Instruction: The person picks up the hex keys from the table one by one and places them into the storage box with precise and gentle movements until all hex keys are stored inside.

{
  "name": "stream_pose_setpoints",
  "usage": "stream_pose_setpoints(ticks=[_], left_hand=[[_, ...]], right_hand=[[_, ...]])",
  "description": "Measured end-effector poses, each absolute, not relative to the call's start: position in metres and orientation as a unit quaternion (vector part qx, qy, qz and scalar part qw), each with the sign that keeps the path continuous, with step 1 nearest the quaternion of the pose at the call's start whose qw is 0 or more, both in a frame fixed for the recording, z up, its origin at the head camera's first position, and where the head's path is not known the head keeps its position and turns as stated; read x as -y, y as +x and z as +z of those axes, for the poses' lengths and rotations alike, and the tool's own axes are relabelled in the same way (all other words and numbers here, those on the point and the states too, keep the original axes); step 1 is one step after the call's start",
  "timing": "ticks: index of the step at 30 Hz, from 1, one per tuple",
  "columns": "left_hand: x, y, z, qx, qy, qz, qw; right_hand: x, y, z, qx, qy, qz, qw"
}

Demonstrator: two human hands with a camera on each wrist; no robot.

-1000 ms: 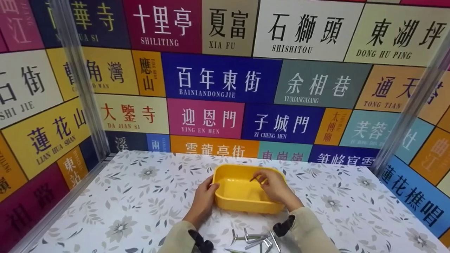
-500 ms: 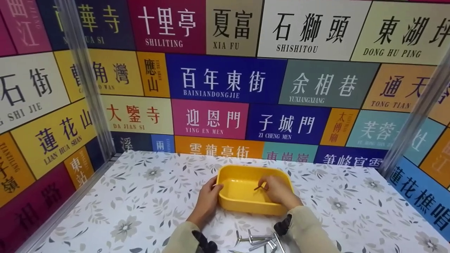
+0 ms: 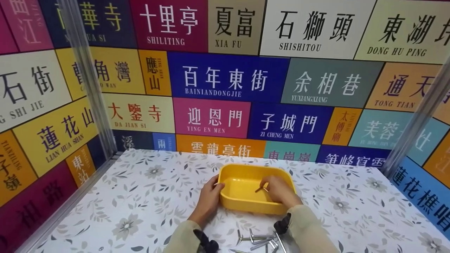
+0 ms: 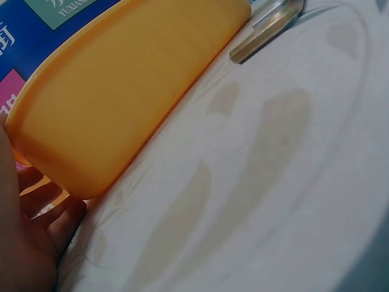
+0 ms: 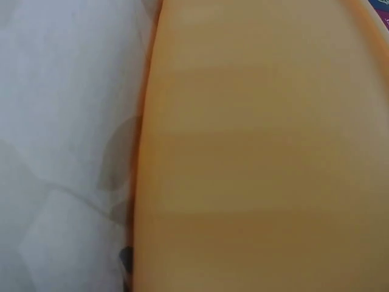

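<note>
A yellow plastic tub (image 3: 246, 207) stands on the table in the middle of the head view. My left hand (image 3: 208, 200) grips its left end, thumb at the rim; in the left wrist view the fingertips (image 4: 67, 222) curl against the tub's outer side. Reaching over the near right rim, my right hand (image 3: 281, 191) is inside the tub and pinches a small, thin hex key (image 3: 259, 190) near the floor of it. In the right wrist view the tub's wall (image 5: 261, 152) fills most of the picture and hides that hand.
Several silver L-shaped hex keys (image 3: 262, 242) lie in a loose pile between my forearms at the table's near edge. The table has a white floral cover (image 3: 140, 196). Walls with coloured name panels (image 3: 228, 77) stand behind and on both sides.
My right hand has lowered deeper into the tub with the hex key. The left hand keeps its grip on the tub's end. The head view has shifted slightly.
</note>
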State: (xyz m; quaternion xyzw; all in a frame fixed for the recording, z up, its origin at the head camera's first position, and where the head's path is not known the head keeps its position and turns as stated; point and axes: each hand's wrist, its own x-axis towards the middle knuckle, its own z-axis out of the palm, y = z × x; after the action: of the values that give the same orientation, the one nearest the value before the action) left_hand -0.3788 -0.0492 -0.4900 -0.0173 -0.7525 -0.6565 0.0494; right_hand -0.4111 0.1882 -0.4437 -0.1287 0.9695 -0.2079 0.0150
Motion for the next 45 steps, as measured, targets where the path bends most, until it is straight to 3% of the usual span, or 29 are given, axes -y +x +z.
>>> stream_pose_setpoints(ticks=[13,18,29,36,45], left_hand=[[0.047,-0.377,-0.488,0.757,-0.001,-0.652,0.038],[0.047,-0.380,-0.486,0.760,0.000,-0.648,0.052],[0.046,-0.378,-0.487,0.766,0.002,-0.641,0.054],[0.047,-0.375,-0.487,0.763,0.015,-0.645,0.031],[0.046,-0.377,-0.487,0.757,-0.002,-0.652,0.048]], right_hand=[[-0.189,-0.404,-0.428,-0.964,-0.114,-0.238,0.035],[-0.187,-0.390,-0.405,-0.942,-0.173,-0.288,0.004],[-0.195,-0.338,-0.377,-0.897,-0.281,-0.341,-0.005],[-0.204,-0.308,-0.379,-0.890,-0.310,-0.333,0.012],[-0.201,-0.298,-0.382,-0.871,-0.350,-0.340,0.058]])
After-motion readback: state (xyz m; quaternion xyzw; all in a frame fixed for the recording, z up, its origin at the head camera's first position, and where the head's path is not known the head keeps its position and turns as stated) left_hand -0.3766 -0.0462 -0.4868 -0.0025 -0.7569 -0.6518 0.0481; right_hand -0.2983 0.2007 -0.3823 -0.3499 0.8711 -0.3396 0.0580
